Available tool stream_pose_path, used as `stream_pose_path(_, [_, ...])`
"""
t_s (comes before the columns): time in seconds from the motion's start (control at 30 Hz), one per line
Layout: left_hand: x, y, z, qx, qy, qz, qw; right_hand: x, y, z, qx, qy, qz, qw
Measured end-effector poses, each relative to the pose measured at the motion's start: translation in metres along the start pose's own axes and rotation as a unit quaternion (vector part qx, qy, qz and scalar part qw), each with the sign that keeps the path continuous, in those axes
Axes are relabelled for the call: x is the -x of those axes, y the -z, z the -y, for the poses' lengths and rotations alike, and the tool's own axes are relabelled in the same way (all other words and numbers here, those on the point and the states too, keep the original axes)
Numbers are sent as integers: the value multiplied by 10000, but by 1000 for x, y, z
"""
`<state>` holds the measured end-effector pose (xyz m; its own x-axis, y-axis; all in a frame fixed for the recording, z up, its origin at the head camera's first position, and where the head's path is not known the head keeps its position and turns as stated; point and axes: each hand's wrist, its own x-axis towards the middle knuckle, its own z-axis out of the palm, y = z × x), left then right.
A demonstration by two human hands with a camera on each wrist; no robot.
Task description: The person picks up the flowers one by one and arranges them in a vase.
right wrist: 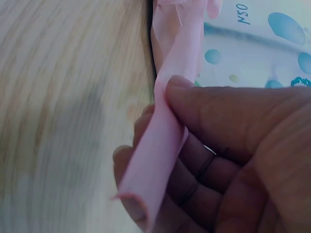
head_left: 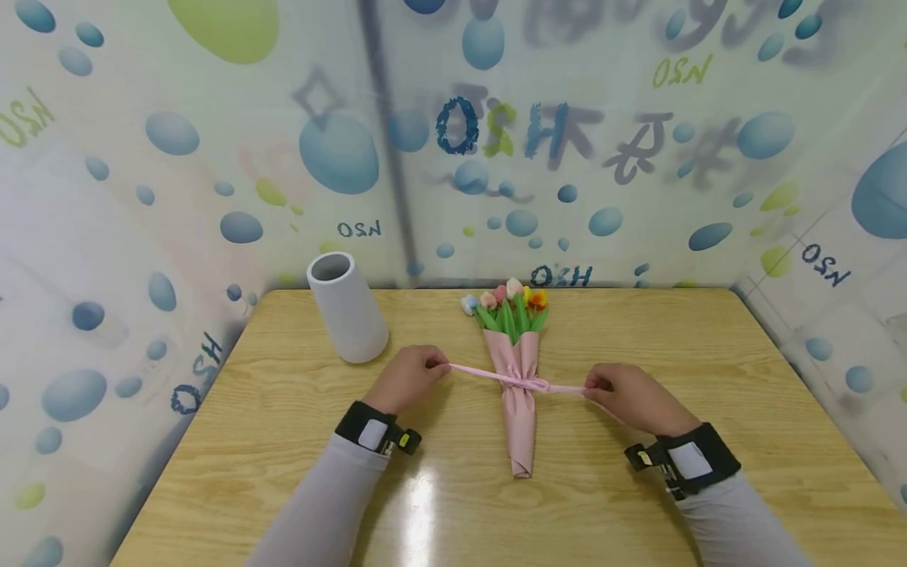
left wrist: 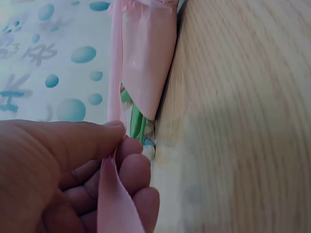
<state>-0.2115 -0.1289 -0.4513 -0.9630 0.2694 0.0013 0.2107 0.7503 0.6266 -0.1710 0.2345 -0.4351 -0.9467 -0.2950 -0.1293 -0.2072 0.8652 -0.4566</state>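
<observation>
A bouquet of tulips [head_left: 512, 315] in pink wrapping paper [head_left: 520, 433] lies on the wooden table, blossoms toward the back wall. Round its middle runs a pink ribbon [head_left: 524, 383] with a small bow at the front. My left hand [head_left: 407, 379] pinches one ribbon tail between thumb and index finger; in the left wrist view the loose end [left wrist: 116, 204] hangs below the fingers. On the other side my right hand [head_left: 638, 396] pinches the opposite tail [right wrist: 155, 141], its cut end showing past the fingers. Both tails stretch out sideways from the bow, nearly straight.
A white vase [head_left: 349, 311] stands upright at the back left of the wooden table [head_left: 453, 504]. Behind the table's far edge hangs a patterned curtain [head_left: 453, 213] with blue drops, which also covers the sides.
</observation>
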Motion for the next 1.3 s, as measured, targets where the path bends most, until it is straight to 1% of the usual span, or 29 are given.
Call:
stream_pose_path(0.17, [1, 7, 5, -17, 157, 25, 9999, 3, 7, -6, 18, -33, 3, 10000])
stream_pose_path(0.37, [1, 19, 11, -74, 361, -46, 9993, 5, 13, -21, 44, 22, -75, 10000])
stream_pose_path(0.47, [1, 25, 15, -78, 375, -76, 9992, 6, 16, -29, 54, 40, -97, 9999])
stream_pose_path(0.63, [3, 32, 23, -51, 234, -109, 9997, 7, 20, -40, 103, 10, -140, 9998])
stream_pose_path(0.8, [15, 41, 33, -90, 196, -196, 9996, 6, 22, -48, 111, 3, -208, 9997])
stream_pose_path(1.0, [32, 52, 44, -293, 36, -155, 9994, 9, 29, -59, 184, -119, -319, 9993])
stream_pose_path(1.13, [42, 59, 53, -453, 107, -168, 9988, 13, 33, -70, 237, -266, -364, 9987])
stream_pose_path(1.2, [46, 61, 59, -504, 129, -147, 9985, 14, 34, -76, 239, -369, -347, 9984])
stream_pose_path(1.3, [51, 62, 66, -542, 242, -89, 9982, 13, 33, -82, 236, -540, -268, 9979])
